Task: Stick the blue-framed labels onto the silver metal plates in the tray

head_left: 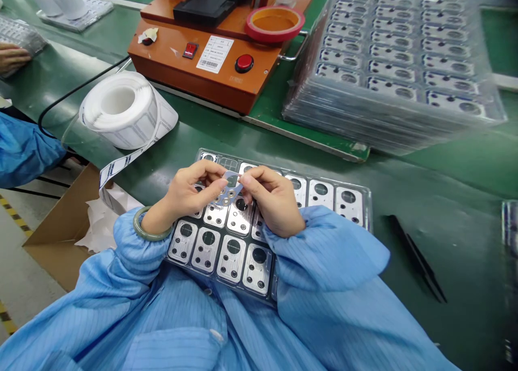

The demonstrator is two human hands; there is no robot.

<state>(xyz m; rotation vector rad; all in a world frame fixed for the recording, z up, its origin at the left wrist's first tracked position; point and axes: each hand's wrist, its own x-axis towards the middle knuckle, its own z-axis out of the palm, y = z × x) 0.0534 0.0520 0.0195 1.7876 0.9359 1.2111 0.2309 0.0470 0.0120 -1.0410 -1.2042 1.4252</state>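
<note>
ok so this is pretty fiddly fingertip work. The left hand (190, 192) has its thumb and fingers pinched on one side of a thin, bluish, see-through sheet (232, 189) with one big round hole and several smaller rings. The right hand (273, 196) has thumb and index finger pinched at the sheet's other edge, remaining fingers curled in. The sheet is tilted, held up over a clear plastic compartment tray (368, 209), so I'd call this the two-handed fingertip step. Can't tell if there's a backing layer on it, too small to see.

The tray sits right in front of the person and holds silver, rectangular, metal-looking plates (231, 262), each with a big dark circle and smaller ringed holes. IMO the next move calls for a light, even pinch and fingertips kept off the plates, since a sheet that thin probably bends easily. Slim black tweezers (410, 251) lie on the dark green bench (453, 204) to the right, and a fat roll of white labels (133, 128) sits to the left
</note>
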